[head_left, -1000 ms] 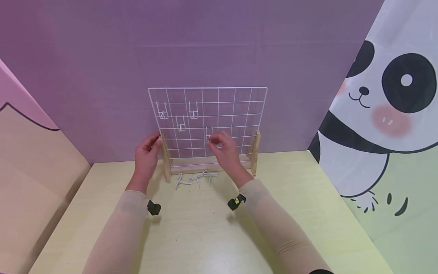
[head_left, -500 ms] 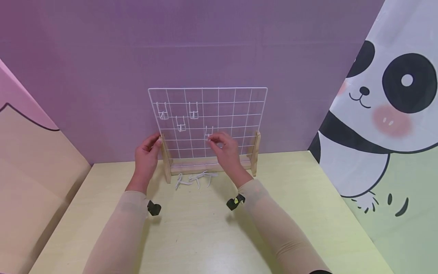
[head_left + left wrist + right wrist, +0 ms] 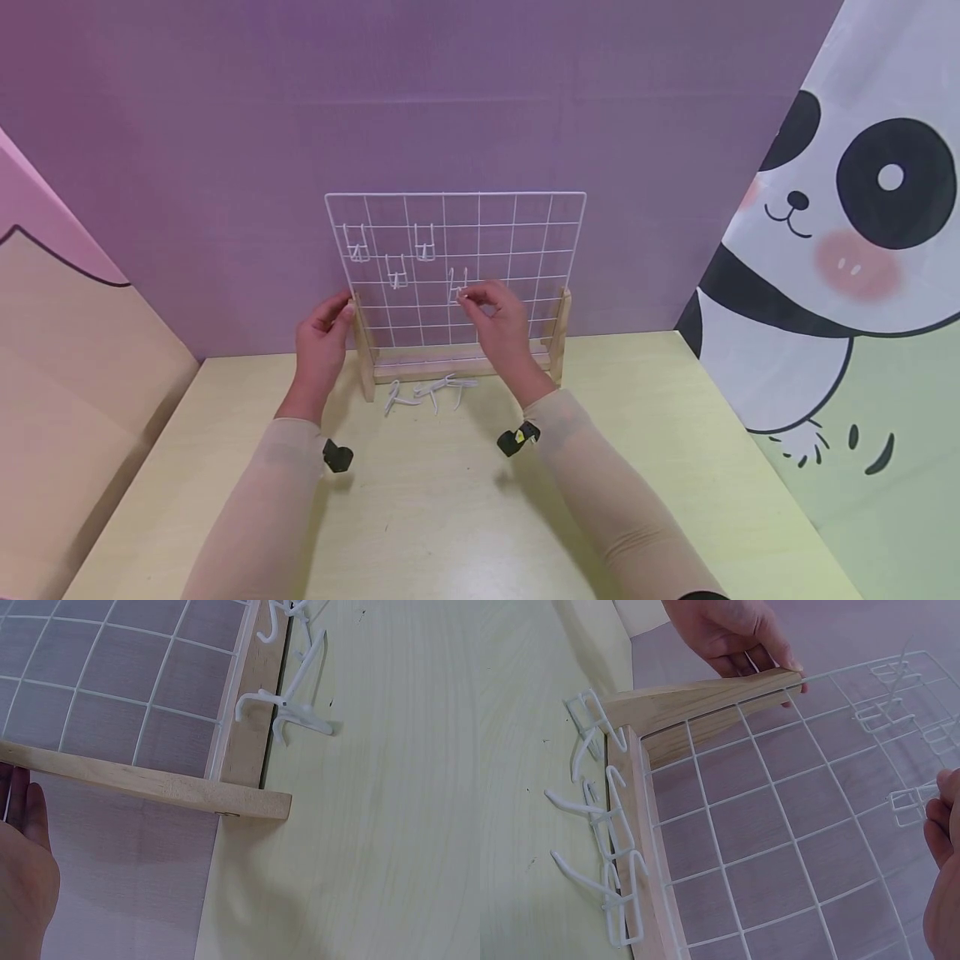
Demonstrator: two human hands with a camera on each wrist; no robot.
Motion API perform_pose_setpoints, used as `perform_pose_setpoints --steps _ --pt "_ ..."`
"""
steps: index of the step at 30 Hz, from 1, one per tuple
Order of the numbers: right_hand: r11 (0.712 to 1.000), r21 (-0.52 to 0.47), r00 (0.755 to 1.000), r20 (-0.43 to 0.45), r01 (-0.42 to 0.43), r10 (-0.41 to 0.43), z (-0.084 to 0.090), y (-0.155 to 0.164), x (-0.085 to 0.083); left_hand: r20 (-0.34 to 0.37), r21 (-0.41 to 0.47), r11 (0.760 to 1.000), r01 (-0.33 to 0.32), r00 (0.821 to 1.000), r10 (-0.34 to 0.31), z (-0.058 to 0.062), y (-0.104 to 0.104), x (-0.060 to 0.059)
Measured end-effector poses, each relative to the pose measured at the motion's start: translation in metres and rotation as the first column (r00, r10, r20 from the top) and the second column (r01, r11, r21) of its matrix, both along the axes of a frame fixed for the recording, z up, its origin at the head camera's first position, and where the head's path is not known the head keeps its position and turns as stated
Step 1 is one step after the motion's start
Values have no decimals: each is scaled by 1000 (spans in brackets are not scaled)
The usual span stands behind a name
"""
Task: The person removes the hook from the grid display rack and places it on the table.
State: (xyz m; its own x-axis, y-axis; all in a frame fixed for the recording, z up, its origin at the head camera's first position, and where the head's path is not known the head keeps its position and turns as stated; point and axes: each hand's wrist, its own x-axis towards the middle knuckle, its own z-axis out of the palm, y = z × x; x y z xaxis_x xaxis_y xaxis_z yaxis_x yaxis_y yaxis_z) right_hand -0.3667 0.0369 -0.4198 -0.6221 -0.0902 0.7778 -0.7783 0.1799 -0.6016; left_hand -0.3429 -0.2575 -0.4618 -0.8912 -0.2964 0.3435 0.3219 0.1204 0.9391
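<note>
A white wire grid panel (image 3: 517, 218) stands upright in a wooden stand (image 3: 558, 333) at the back of the yellow table (image 3: 420, 500). Three white hooks (image 3: 424, 243) hang on its upper left. My right hand (image 3: 501, 321) pinches a fourth white hook (image 3: 457, 286) against the grid near its middle; the right wrist view shows that hook (image 3: 907, 804) at my fingertips (image 3: 943, 786). My left hand (image 3: 322, 337) rests against the stand's left wooden upright (image 3: 363, 342), fingers at its top (image 3: 735, 630). Several loose white hooks (image 3: 427, 393) lie on the table before the stand.
A purple wall rises right behind the grid. A panda-print curtain (image 3: 847, 250) hangs at the right and a pink and tan panel (image 3: 67, 350) at the left. Black wrist cameras (image 3: 517, 440) sit on both sleeves.
My right hand has lifted the hook slightly up along the grid. The left hand and the stand have stayed still.
</note>
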Motion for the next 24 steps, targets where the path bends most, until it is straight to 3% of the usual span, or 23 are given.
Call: perform_pose_setpoints --steps 16,24 --pt "999 31 1000 -7 7 -7 5 11 2 3 0 1000 -6 1000 6 1 1 0" --pt "999 30 998 60 -35 33 8 20 8 4 2 1000 -5 1000 5 0 0 -1"
